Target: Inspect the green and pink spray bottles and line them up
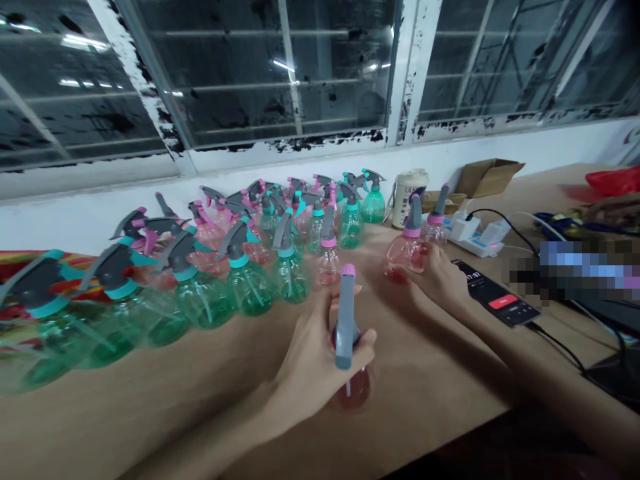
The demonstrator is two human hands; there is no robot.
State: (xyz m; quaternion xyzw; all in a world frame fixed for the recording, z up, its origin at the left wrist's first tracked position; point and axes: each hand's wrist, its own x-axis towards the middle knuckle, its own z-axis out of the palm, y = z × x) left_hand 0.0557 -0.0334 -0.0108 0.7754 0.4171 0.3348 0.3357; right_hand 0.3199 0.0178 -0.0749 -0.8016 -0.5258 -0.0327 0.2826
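My left hand (320,347) is wrapped round the neck of a pink spray bottle (356,390), whose grey trigger head points away from me. Farther off to the right, the fingers of my right hand (443,277) close on the side of another pink spray bottle (403,257) with a pink collar. Just behind that hand stands a second pink bottle (434,230). A smaller pink bottle (329,263) is beyond my left hand. Green spray bottles (250,287) with turquoise collars form a row on the left, with more pink and green ones behind.
A lit phone (495,293) with a cable lies right of my right hand. Behind it are a white power strip (475,240) with chargers, a paper cup (407,197) and an open cardboard box (487,179). Barred windows line the wall behind the table (240,373).
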